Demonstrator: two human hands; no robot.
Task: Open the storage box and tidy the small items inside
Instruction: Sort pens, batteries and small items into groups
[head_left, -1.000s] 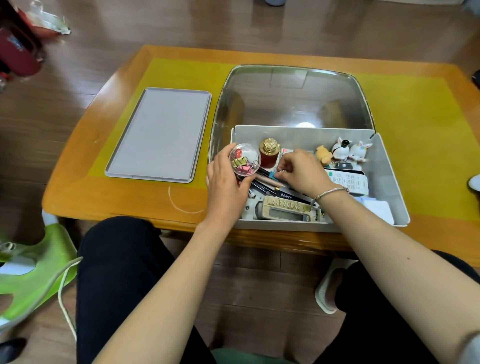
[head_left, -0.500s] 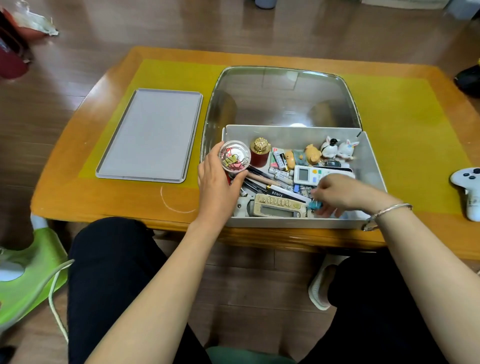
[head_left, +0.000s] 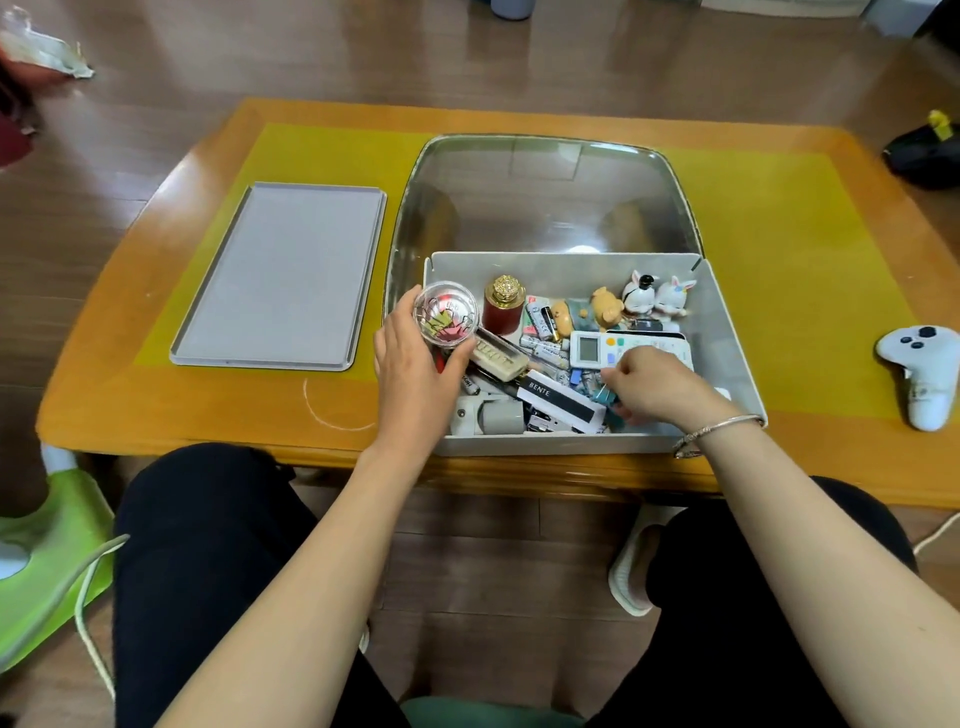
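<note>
Step in hand, as judged: sorting loose binder clips into one container; box already open, most contents still jumbled.

Left hand (head_left: 415, 358): grip curled round a small clear round container (head_left: 445, 314), held upright over the box's left near corner. Coloured binder clips visible inside it.

Right hand (head_left: 657, 387): fingers curled down into the clutter at the box's right near part, fingertips together on a teal binder clip (head_left: 605, 397). Looks like a pinch; whether the clip is lifted clear of the pile cannot be told.

Next move, as judged: carry the clip leftward across the box and drop it through the container's mouth. Small opening, so the left hand should hold the container level.

Storage box (head_left: 732, 353): grey, open, at the tabletop's near edge, its clear lid (head_left: 540, 197) folded back behind it. Inside: red jar with gold cap (head_left: 503, 312), loose batteries (head_left: 543, 351), white remote control (head_left: 597, 348), animal figurines (head_left: 652, 299) along the far wall, black box marked BENTE (head_left: 561, 400).

Outward: grey tray (head_left: 283, 275) left of the box on the tabletop (head_left: 104, 410); white game controller (head_left: 927, 374) well to the right.
</note>
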